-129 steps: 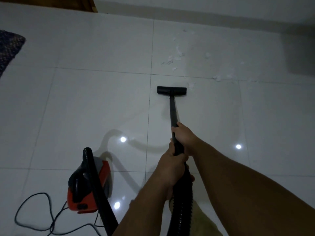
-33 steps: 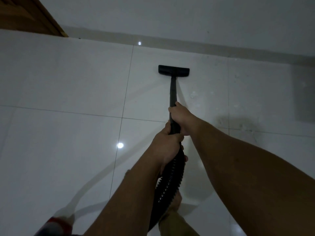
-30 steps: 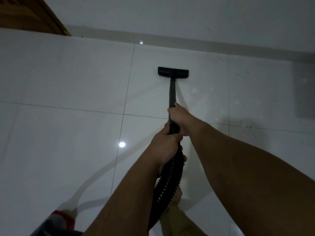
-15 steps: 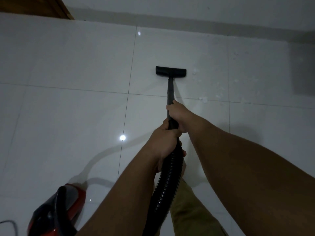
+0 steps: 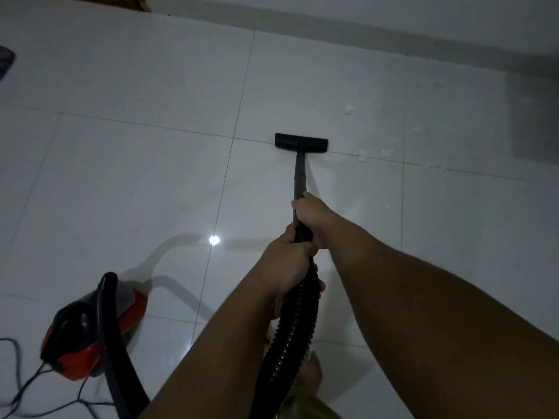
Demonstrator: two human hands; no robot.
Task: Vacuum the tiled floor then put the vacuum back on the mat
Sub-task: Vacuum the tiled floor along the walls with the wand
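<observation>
Both hands grip the black vacuum wand (image 5: 299, 176). My right hand (image 5: 313, 216) holds it higher up the tube; my left hand (image 5: 286, 261) grips just below, where the ribbed hose (image 5: 295, 328) begins. The flat black floor nozzle (image 5: 301, 143) rests on the white tiled floor (image 5: 136, 182) on a grout line. White scraps of debris (image 5: 360, 155) lie to the right of the nozzle. The red and black vacuum body (image 5: 90, 331) stands on the floor at lower left. A dark corner of the mat (image 5: 6, 63) shows at the left edge.
The power cord (image 5: 18, 385) loops on the floor left of the vacuum body. The wall's skirting (image 5: 363, 34) runs along the top. A wooden edge (image 5: 139, 3) shows at top left. A dark shadowed patch (image 5: 534, 116) lies at the right. My bare foot (image 5: 311, 373) is below the hose.
The nozzle has been pulled back from near the wall onto the nearer grout line. The view has dropped back, so the vacuum body, cord and mat corner show again.
</observation>
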